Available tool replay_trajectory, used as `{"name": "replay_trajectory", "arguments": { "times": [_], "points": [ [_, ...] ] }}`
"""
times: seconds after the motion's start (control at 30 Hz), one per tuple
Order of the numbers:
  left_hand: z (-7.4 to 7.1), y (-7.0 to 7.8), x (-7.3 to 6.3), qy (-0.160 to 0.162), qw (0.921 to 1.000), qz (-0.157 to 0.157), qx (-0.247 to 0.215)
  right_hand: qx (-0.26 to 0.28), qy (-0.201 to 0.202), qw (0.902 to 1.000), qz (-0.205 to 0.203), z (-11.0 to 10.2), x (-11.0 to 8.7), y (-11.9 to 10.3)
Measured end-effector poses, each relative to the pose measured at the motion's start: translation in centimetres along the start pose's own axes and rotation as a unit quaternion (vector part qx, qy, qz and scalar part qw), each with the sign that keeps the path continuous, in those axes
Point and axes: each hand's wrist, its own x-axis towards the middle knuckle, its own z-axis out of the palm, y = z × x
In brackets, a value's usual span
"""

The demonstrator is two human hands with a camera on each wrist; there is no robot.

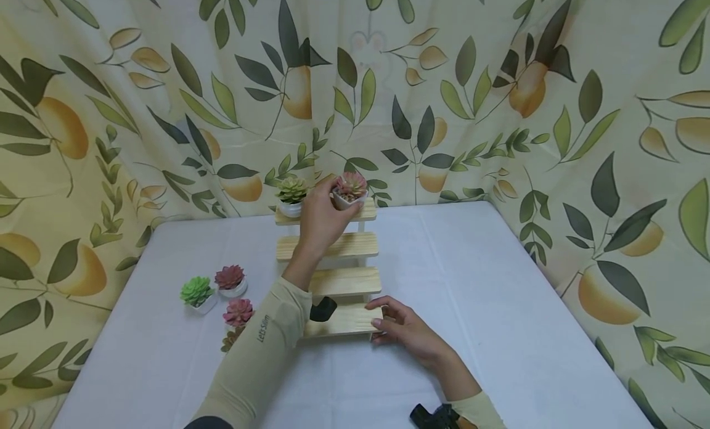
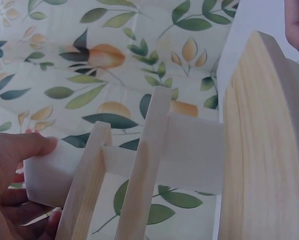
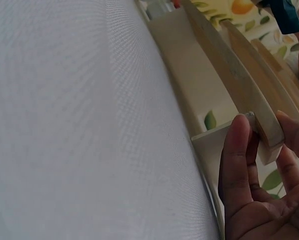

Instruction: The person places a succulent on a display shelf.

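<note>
A tiered wooden stand (image 1: 346, 282) with pale step boards and white side supports stands on the table. At its top board, my left hand (image 1: 324, 216) grips a pink succulent in a white pot (image 1: 350, 192). In the left wrist view the thumb and fingers wrap the white pot (image 2: 52, 172), close against the top board. Left of that hand, a pale green succulent (image 1: 291, 196) sits on the same board. My right hand (image 1: 410, 331) pinches the right end of the lowest board; the right wrist view shows thumb and fingers on either side of this board (image 3: 269, 132).
Left of the stand, on the white tablecloth (image 1: 455, 281), are a bright green succulent (image 1: 196, 291), a dark red one (image 1: 230, 280) and a pink one (image 1: 238, 313). Another brownish plant (image 1: 230, 339) is partly behind my left sleeve. A fruit-patterned curtain (image 1: 355, 96) hangs behind.
</note>
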Motion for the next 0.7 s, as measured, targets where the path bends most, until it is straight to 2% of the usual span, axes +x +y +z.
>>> {"name": "replay_trajectory", "arguments": {
  "times": [0.13, 0.4, 0.7],
  "points": [
    [0.07, 0.16, -0.05, -0.003, 0.9999, -0.011, 0.011, 0.002, -0.002, 1.0000, -0.003, 0.02, 0.02, -0.06],
    [-0.02, 0.16, -0.27, -0.007, 0.9997, -0.013, 0.020, -0.001, -0.002, 1.0000, -0.001, 0.08, 0.07, 0.01],
    [-0.29, 0.30, -0.80, -0.015, 0.9998, 0.004, -0.008, 0.002, 0.007, 1.0000, 0.004, 0.10, 0.11, 0.03]
  ]
}}
